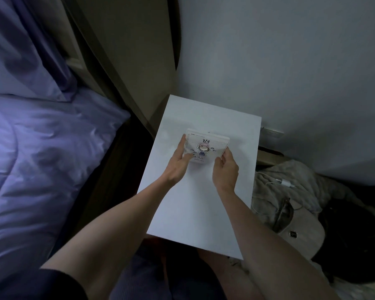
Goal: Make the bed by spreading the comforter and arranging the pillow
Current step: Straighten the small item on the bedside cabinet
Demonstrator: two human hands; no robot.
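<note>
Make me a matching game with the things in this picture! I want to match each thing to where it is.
Things:
1. comforter
2. pillow
3. notepad with a drawing
4. charger with white cable

Places:
A. on the beige bag, right of the white table
B. held by both hands over the white table
C. spread over the bed at the left
D. at the top left, above the comforter

Pairs: 1-C, 2-D, 3-B, 4-A

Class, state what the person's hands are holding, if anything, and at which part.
Both hands hold a small illustrated notepad by its side edges: left hand, right hand.
</note>
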